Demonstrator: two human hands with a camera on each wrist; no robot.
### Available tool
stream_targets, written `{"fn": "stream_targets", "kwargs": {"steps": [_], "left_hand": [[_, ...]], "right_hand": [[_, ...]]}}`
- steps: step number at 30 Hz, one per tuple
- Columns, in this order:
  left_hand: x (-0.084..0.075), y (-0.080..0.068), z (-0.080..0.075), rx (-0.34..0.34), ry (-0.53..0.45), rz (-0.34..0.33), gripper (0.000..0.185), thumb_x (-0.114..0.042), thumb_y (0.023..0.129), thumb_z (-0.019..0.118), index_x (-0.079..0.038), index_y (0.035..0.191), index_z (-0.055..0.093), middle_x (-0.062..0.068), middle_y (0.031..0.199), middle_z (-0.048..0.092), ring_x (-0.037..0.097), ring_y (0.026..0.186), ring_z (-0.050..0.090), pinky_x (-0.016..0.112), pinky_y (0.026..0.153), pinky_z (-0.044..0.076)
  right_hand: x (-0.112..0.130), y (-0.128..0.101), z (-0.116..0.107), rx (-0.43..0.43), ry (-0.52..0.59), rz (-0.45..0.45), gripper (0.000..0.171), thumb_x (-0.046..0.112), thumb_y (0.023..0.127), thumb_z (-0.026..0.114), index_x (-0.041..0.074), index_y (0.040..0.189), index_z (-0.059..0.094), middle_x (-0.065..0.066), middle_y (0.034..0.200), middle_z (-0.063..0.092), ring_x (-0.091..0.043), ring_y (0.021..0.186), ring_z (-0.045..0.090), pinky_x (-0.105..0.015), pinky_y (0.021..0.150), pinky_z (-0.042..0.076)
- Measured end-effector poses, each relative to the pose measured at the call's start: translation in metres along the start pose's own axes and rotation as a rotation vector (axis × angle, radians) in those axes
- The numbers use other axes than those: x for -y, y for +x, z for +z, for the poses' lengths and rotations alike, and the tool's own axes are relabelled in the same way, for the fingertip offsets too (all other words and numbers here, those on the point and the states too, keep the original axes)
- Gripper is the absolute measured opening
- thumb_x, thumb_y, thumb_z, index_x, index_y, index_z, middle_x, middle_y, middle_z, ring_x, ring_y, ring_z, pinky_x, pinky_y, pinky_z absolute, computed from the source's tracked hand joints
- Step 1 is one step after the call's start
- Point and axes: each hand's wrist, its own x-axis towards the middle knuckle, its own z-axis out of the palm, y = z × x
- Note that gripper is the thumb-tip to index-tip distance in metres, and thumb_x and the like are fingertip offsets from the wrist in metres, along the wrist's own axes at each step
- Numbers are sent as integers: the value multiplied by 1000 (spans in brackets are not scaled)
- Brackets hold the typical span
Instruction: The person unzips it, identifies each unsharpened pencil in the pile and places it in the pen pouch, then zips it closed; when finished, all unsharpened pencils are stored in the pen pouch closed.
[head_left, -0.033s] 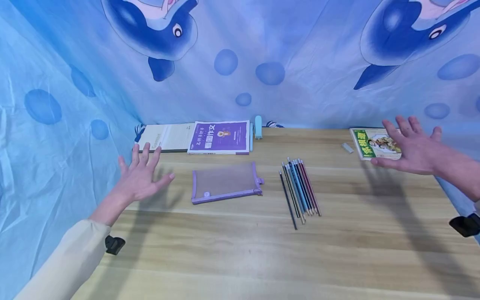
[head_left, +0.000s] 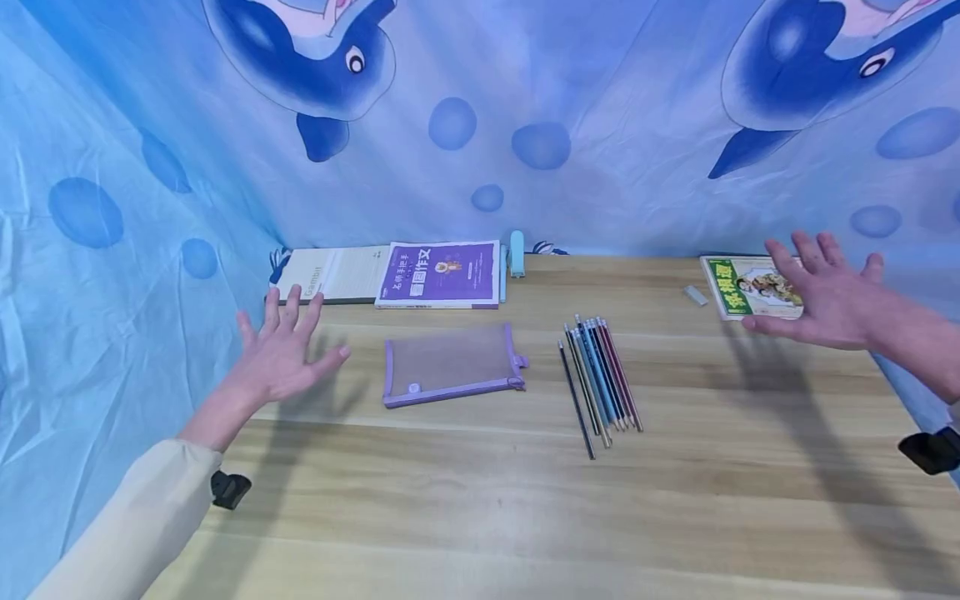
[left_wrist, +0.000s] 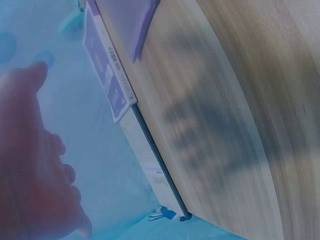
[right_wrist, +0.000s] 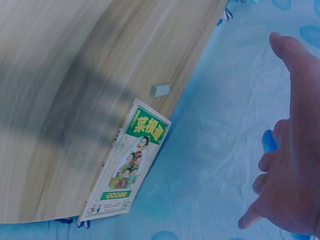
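Observation:
My left hand (head_left: pixel 279 360) hovers above the left side of the table with its fingers spread, holding nothing. On the other side, my right hand (head_left: pixel 832 296) is raised with fingers apart, also holding nothing, and covers part of a green-and-white book (right_wrist: pixel 131 160). Between the hands lies a flat purple mesh zipper pouch (head_left: pixel 450 362). To the right of the pouch, several pencils (head_left: pixel 600 375) lie side by side in a loose bundle, with one dark pencil (head_left: pixel 576 402) slightly apart at the left. A small pale eraser (right_wrist: pixel 160 90) rests beside the green-and-white book.
At the back left, a purple book (head_left: pixel 438 275) overlaps a pale notebook (head_left: pixel 330 273). A light-blue stapler-like object (head_left: pixel 517 254) stands just right of them. Blue curtains (head_left: pixel 600 100) with whale prints border the wooden table (head_left: pixel 480 500) at the back and sides.

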Motion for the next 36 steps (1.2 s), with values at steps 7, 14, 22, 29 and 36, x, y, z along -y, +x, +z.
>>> {"fn": "stream_targets", "kwargs": {"steps": [7, 14, 22, 29, 36], "left_hand": [[-8, -2, 4, 23, -8, 11, 95, -60, 98, 45, 1, 158, 5, 36, 156, 16, 56, 141, 16, 78, 107, 8], [-22, -2, 34, 34, -188, -23, 72, -28, 98, 58, 12, 150, 28, 23, 84, 67, 21, 51, 55, 40, 49, 51], [-40, 10, 57, 70, -346, -140, 55, -24, 95, 61, 14, 133, 50, 29, 111, 66, 41, 96, 67, 53, 82, 56], [-55, 22, 69, 154, -466, -200, 60, -28, 92, 62, 13, 134, 49, 28, 111, 64, 39, 95, 63, 49, 82, 55], [-65, 26, 72, 181, -596, -265, 60, -23, 92, 64, 13, 135, 45, 23, 103, 64, 23, 63, 62, 34, 55, 56]], "right_hand": [[9, 6, 7, 29, 36, -40, 107, 60, 94, 55, 0, 157, -8, -41, 154, -3, -61, 139, 1, -86, 95, 9], [55, 21, 31, 19, 111, -167, 78, 39, 97, 62, -15, 145, 34, -31, 101, 65, -40, 80, 67, -63, 83, 52], [156, 62, 60, -57, 453, -368, 38, 12, 93, 68, -13, 119, 61, -21, 92, 71, -26, 74, 70, -38, 69, 61], [240, 107, 72, 178, 654, -252, 57, 17, 93, 67, -13, 136, 46, -16, 94, 70, -21, 66, 67, -31, 63, 58], [275, 130, 82, 282, 767, -64, 63, 8, 87, 70, -14, 138, 40, -17, 91, 61, -23, 63, 67, -32, 56, 59]]}}
